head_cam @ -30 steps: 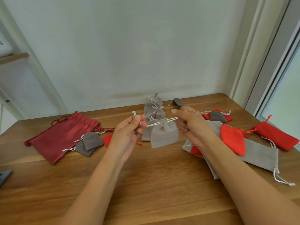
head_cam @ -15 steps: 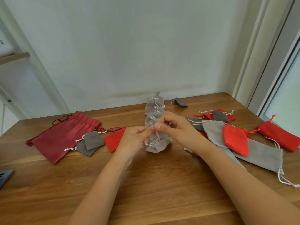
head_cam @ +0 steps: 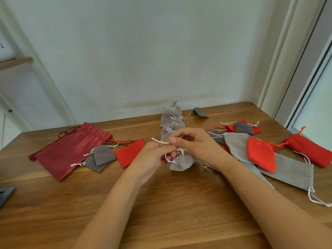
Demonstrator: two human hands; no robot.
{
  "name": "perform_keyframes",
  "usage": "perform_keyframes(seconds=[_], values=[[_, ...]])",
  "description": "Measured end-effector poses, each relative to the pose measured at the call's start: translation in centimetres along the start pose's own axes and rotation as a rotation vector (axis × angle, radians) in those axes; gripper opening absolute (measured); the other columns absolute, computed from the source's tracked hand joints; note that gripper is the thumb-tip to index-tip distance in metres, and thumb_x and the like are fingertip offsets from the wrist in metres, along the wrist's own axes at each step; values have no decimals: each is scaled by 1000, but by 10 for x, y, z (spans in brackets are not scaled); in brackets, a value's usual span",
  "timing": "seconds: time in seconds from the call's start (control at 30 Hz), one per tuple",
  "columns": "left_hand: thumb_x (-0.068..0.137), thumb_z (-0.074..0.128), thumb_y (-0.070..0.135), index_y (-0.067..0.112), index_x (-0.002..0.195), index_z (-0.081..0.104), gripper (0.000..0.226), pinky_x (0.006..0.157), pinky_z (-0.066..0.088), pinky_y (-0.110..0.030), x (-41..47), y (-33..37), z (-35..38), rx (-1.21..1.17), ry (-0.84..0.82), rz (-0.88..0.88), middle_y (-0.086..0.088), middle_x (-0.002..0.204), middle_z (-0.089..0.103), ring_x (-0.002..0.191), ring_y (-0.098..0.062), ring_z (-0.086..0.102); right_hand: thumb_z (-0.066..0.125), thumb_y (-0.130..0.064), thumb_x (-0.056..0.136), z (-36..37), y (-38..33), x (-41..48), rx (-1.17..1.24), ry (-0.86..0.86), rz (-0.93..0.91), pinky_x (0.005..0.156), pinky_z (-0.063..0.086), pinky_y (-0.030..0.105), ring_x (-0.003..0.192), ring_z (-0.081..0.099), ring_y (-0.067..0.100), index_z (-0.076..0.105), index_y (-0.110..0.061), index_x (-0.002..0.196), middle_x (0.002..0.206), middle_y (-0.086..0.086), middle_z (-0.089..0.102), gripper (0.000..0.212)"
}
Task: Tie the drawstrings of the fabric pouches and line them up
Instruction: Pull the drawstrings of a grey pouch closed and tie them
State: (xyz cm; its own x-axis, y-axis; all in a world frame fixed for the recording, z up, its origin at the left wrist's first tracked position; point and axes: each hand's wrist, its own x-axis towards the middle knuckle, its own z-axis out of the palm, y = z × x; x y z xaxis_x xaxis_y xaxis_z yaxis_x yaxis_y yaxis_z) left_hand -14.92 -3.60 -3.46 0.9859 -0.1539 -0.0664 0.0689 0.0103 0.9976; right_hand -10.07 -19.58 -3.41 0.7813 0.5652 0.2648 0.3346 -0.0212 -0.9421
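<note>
Starting big: wooden surface (head_cam: 161,209), pouches scattered all over. Far left, a large dark red pouch (head_cam: 71,150) lying flat. Over on the right, a messy heap of untied pouches (head_cam: 237,146), grey and red, with a long grey pouch (head_cam: 291,170) at its near edge. Down the middle toward the wall, a row of tied grey pouches (head_cam: 172,123). At the near end of that row, left hand (head_cam: 154,155) and right hand (head_cam: 195,142), both curled and pinching the white drawstring (head_cam: 159,140) of a small grey pouch (head_cam: 181,164), down at the surface right under the fingers. Mid-knot by the looks of it, loop made but not snugged. Next up, probably: pull both ends tight, then park it in line with the row.
</note>
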Motion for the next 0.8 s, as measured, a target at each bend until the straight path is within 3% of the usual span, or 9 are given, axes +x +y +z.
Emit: perform_keyframes(seconds=[0.1,0.2,0.33,0.43,0.5,0.6,0.7,0.8], values=[[83,59,16,4,80,65,14,58,47,-18,1,1,-1,-158,-25,-45,-1,64,60,59,-8,49,67,-25,89,4,5,1,-119,93,-36,67,51,29,71,60,19,70,-16,98,88,4,69,13],[88,54,3,1,86,67,14,61,51,-20,1,3,-1,-253,-59,-34,-4,71,63,64,-10,55,67,-31,88,8,7,1,-207,158,-77,59,43,19,63,51,5,65,-17,94,82,-1,63,15],[79,63,19,2,92,72,24,65,51,-19,2,-1,1,-260,-48,10,-2,73,64,67,-8,57,74,-28,82,3,8,2,-131,225,-32,60,42,24,62,47,8,53,-14,81,69,0,55,25],[76,64,35,8,84,77,31,65,49,-19,4,-6,9,-256,34,3,-5,74,64,66,-8,55,78,-18,79,0,10,2,-175,181,-56,61,45,32,63,51,15,55,-10,78,69,11,58,25],[77,65,41,4,89,76,40,67,49,-20,5,-9,11,-182,95,18,-13,84,66,68,-10,56,81,-15,76,-1,10,2,-236,147,-71,60,47,28,62,52,10,56,-9,80,71,9,61,26],[84,63,33,-2,97,73,39,70,51,-22,4,-8,12,-123,129,16,-15,86,69,70,-11,61,84,-16,72,-3,4,0,-338,136,-111,55,39,16,57,45,3,56,-8,78,65,-3,55,30],[90,59,23,3,88,73,25,71,52,-23,3,-5,12,-134,136,-58,-8,75,71,69,-11,64,88,-22,66,-6,-1,-2,-343,146,-140,53,36,18,55,40,4,50,-10,73,61,-5,49,40],[79,64,22,6,94,72,22,73,50,-25,2,1,9,-268,116,-185,-5,77,72,71,-12,65,87,-25,65,-10,-4,-1,-228,215,-141,55,40,23,56,40,8,44,-16,71,61,-2,46,44]])
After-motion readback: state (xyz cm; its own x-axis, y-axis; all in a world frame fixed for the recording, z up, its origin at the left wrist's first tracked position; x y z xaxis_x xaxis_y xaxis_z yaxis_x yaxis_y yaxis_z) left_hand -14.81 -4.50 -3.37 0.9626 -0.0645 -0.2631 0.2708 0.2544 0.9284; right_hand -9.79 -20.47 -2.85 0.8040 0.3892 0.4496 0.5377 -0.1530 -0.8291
